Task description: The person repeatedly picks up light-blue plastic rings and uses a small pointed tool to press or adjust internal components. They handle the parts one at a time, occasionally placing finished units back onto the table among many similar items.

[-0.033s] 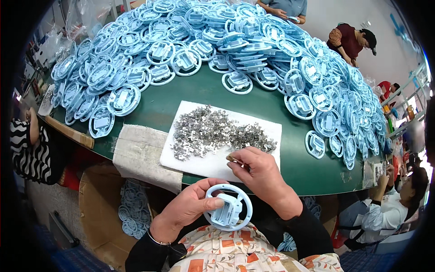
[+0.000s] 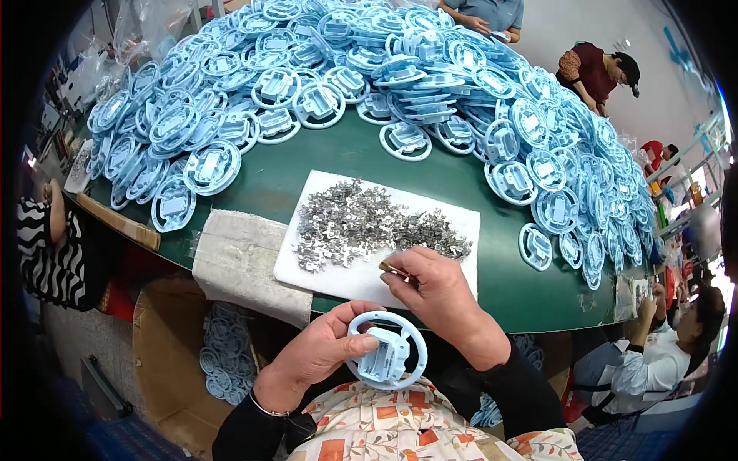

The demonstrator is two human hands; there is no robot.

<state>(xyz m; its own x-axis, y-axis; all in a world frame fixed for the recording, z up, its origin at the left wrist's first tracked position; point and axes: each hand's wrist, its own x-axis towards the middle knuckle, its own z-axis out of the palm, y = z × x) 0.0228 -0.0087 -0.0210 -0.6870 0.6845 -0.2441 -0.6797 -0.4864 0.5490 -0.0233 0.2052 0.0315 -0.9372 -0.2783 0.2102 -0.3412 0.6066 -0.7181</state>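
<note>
While the left hand [image 2: 319, 355] grips a pale blue plastic ring [image 2: 386, 349] low in front of the body, below the near edge of the green worktop [image 2: 261, 178], the right hand [image 2: 434, 296] rests on a white sheet [image 2: 342, 276] that lies on that worktop. The left thumb lies across the raised block in the middle of the ring, and the fingers curl under its rim, so the hand is closed around the piece. The right hand is pinched narrow: thumb and forefinger hold a small metal clip [image 2: 388, 267] at their tips, just beside the heap of small metal clips [image 2: 361, 225] spread over the sheet. Ring and right hand are near each other but apart.

Behind the sheet, a large pile of blue rings [image 2: 369, 77] of the same kind covers most of the worktop and runs down its right side. A folded grey cloth [image 2: 242, 257] hangs over the near edge, touching the sheet's left side. More blue rings lie in a cardboard box [image 2: 165, 346] below the worktop on the left. Other people [image 2: 603, 73] sit or stand around the worktop at its far side, left and right.
</note>
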